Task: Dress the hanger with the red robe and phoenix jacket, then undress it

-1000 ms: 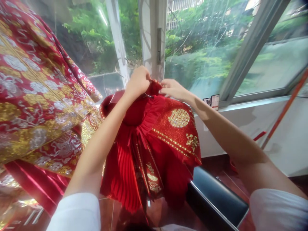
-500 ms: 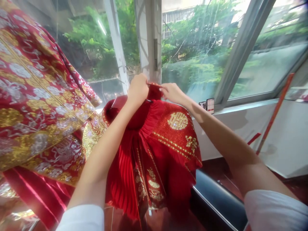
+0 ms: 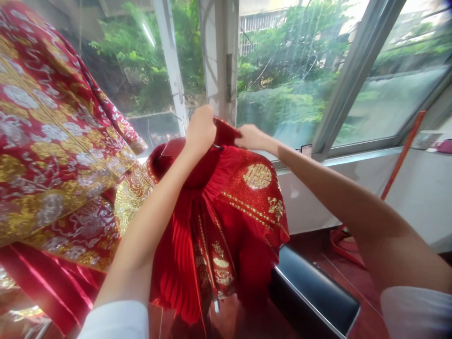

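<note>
A red pleated skirt [image 3: 215,221] with gold embroidery hangs in front of me, its hem near the floor. My left hand [image 3: 201,132] is closed on the skirt's waistband at the top. A little to the right, my right hand [image 3: 251,140] pinches the same waistband. Between the hands the band stretches taut and slopes down to the right. A dark hanger clip end shows under my left hand. A round gold emblem [image 3: 257,176] lies on the skirt's right panel. The skirt's far side is hidden.
On the left hangs a red robe [image 3: 52,132] with gold and silver flowers. A black padded bench [image 3: 314,287] stands at the lower right. Windows [image 3: 282,80] are behind, with a phone [image 3: 306,150] on the sill. An orange-red pole [image 3: 404,153] leans at right.
My right hand has shifted slightly down, and the waistband between my hands now slants more. My right elbow has swung outward. The view has moved a little.
</note>
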The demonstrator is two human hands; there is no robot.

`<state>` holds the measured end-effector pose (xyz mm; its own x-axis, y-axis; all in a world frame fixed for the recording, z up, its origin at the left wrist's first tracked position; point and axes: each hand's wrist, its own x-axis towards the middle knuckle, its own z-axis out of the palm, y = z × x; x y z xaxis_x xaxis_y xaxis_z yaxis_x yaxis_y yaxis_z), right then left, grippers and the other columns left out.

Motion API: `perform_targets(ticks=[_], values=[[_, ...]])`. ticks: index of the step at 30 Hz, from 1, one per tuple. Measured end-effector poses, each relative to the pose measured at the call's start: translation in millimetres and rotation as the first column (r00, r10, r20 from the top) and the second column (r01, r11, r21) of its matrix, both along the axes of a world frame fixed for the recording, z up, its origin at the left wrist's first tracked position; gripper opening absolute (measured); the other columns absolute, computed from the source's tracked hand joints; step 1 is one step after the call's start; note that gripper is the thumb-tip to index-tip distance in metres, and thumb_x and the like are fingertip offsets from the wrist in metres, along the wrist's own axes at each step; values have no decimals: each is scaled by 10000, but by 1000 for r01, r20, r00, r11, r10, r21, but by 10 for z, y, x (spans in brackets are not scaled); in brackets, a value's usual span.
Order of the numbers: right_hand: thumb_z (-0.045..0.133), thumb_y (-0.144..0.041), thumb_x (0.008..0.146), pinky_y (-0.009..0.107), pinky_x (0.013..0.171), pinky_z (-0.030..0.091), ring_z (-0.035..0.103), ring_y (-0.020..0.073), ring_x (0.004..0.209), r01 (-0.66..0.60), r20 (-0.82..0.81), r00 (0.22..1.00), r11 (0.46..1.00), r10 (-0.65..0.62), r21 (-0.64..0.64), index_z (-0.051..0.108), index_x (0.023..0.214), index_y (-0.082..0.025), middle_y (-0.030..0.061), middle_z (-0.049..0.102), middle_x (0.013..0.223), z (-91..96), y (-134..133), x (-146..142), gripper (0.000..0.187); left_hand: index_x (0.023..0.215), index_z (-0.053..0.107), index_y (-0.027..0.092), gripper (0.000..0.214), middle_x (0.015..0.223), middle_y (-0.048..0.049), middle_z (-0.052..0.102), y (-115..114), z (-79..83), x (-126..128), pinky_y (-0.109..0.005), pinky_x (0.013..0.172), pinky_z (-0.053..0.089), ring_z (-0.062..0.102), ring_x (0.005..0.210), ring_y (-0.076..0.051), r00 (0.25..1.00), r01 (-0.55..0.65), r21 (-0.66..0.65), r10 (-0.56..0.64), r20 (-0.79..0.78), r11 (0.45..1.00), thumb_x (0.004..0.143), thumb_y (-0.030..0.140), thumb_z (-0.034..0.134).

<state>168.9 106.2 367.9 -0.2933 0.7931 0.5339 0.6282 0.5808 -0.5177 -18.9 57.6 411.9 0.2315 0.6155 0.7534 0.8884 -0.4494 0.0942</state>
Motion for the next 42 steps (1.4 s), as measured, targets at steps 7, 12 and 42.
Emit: perform_targets(ticks=[7,12,42], values=[[453,-364,862,355,705,461,554,247,864,302,-361,896,951,-257,73,596,786,-196,81,628,782,145,181,-178,234,1065,592,249,382,968,-119,679,-231,65,99,-471,829,435,608,943,-298,999,-32,-57,34,41,998,872,109,294],[623,-408,759,355,754,477,564,218,818,-45,-101,994,998,50,51,623,842,-189,42,647,833,90,61,59,234,1050,586,210,391,940,-140,673,-219,27,101,-433,755,442,608,873,-277,996,-67,6,67,52,998,856,63,281],[508,-147,737,282,648,455,550,159,649,211,-188,956,972,-227,-103,632,788,-169,38,646,694,-201,-633,887,136,1257,572,272,380,1171,-83,642,-561,-904,510,-456,1075,313,520,1112,-271,880,291,133,-211,-427,947,971,334,330]])
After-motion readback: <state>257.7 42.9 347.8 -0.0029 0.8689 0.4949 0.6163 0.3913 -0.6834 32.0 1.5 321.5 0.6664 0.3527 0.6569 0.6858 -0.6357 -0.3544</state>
